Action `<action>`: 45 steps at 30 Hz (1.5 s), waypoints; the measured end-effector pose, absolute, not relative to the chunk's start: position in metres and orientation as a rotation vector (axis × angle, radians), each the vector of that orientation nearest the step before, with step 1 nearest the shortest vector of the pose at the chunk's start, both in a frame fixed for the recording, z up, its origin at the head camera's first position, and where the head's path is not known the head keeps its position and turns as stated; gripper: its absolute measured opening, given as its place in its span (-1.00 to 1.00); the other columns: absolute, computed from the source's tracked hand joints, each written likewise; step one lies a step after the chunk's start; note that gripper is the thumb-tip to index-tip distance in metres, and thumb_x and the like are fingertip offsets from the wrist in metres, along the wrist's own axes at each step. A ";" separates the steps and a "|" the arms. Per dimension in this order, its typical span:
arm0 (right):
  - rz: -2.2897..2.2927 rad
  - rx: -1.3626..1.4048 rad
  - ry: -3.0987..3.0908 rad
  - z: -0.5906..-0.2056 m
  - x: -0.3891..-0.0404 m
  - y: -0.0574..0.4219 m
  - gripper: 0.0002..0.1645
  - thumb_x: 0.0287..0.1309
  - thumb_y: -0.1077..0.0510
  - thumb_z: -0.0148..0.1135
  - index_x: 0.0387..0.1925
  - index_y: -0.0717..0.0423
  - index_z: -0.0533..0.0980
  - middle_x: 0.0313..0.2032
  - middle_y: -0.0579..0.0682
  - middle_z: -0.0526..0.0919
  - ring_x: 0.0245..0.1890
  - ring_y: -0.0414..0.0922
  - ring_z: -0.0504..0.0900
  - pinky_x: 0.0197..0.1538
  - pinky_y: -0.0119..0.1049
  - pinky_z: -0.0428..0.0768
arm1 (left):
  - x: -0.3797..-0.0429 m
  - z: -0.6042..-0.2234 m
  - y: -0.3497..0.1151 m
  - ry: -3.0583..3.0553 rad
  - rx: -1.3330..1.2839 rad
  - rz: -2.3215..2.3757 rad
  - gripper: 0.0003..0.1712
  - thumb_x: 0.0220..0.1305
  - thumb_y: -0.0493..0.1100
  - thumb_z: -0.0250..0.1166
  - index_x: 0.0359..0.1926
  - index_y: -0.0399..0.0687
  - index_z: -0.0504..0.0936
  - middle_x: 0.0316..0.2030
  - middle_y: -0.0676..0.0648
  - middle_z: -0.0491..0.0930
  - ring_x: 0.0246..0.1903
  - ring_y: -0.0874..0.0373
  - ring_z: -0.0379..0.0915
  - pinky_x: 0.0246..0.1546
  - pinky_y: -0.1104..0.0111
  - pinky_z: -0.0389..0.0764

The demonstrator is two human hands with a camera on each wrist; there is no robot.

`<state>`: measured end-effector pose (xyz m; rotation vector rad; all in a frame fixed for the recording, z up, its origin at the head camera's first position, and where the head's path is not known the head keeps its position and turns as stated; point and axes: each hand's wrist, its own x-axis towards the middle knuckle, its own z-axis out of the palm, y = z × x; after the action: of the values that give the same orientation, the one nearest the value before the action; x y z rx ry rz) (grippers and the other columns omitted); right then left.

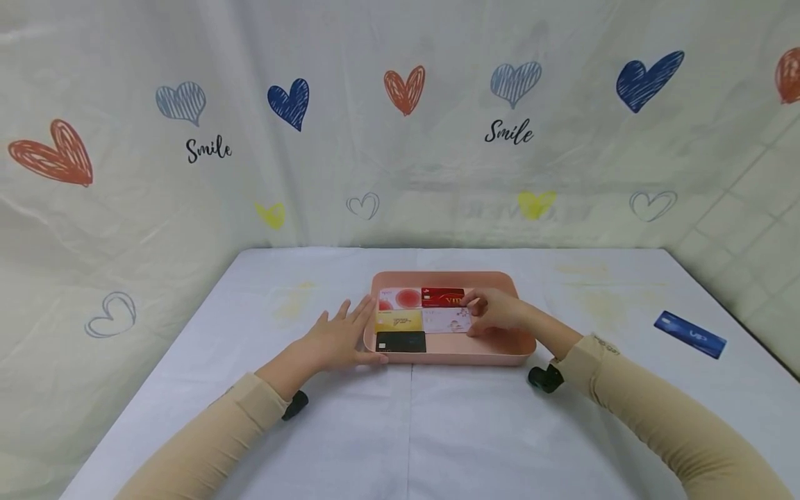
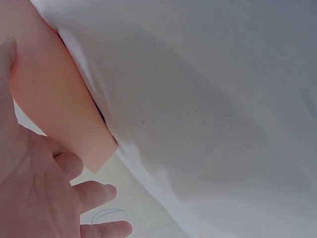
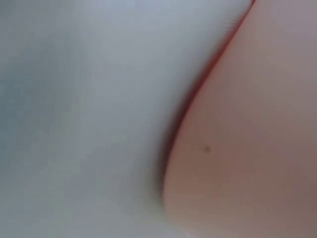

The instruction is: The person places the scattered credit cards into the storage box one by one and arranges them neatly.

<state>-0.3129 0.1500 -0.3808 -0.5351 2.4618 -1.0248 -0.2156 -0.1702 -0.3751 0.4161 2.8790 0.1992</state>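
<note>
A pink tray (image 1: 462, 358) lies on the white table, holding several cards laid edge to edge. Its back row has a white card with red circles (image 1: 400, 298) and a red VIP card (image 1: 437, 297); the middle row has a yellow card (image 1: 398, 321) and a pale floral card (image 1: 442, 321). A black card (image 1: 400, 342) lies at front left. My right hand (image 1: 496, 310) bends its fingers over the right end of the floral card, pinching it between thumb and fingers. Spread against the tray's left side, my left hand (image 1: 342, 340) steadies it with straight fingers.
A blue VIP card (image 1: 690, 334) lies on the white tablecloth (image 1: 412, 430) to the right of the tray. Behind the table hangs a pale curtain (image 1: 437, 153) printed with hearts. The right wrist view is blurred and mostly filled by skin.
</note>
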 end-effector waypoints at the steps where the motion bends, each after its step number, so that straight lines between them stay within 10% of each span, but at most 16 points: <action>1: -1.041 -0.530 2.452 -0.380 -0.312 0.151 -0.34 0.09 0.30 0.51 0.19 0.36 0.44 -0.17 0.15 0.50 -0.15 0.01 0.47 -0.24 -0.37 0.58 | -0.216 -0.375 -0.170 2.879 0.416 0.202 0.33 0.17 0.52 0.30 0.67 0.00 -0.16 0.64 -0.03 -0.18 0.56 -0.29 -0.20 0.42 -0.33 -0.06; 15: -1.179 -0.579 2.401 -0.367 -0.308 0.168 -0.52 0.31 0.35 0.14 0.24 0.42 0.43 -0.08 0.23 0.58 -0.27 -0.03 0.63 -0.17 -0.21 0.70 | -0.217 -0.375 -0.170 2.889 0.415 0.193 0.34 0.16 0.53 0.30 0.67 0.03 -0.17 0.64 -0.03 -0.18 0.56 -0.28 -0.20 0.42 -0.33 -0.07; 31: -1.072 -0.693 2.715 -0.344 -0.284 0.204 -0.62 0.42 0.20 0.24 0.18 0.26 0.54 -0.05 0.17 0.64 -0.19 0.05 0.70 -0.11 -0.03 0.67 | -0.214 -0.377 -0.170 2.900 0.412 0.204 0.34 0.16 0.54 0.29 0.67 0.01 -0.17 0.64 -0.03 -0.17 0.56 -0.29 -0.22 0.41 -0.34 -0.07; 45: -1.144 -0.617 2.803 -0.335 -0.284 0.249 -0.56 0.48 0.13 0.21 0.25 0.27 0.48 0.01 0.23 0.64 -0.15 0.01 0.70 -0.12 -0.25 0.67 | -0.214 -0.379 -0.170 2.893 0.415 0.204 0.30 0.21 0.55 0.21 0.66 0.00 -0.17 0.64 -0.04 -0.19 0.57 -0.27 -0.23 0.41 -0.33 -0.05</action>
<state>-0.2843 0.2493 -0.3350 -0.6171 2.8034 -1.1435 -0.2143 -0.1702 -0.3788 0.4151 2.8928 0.2036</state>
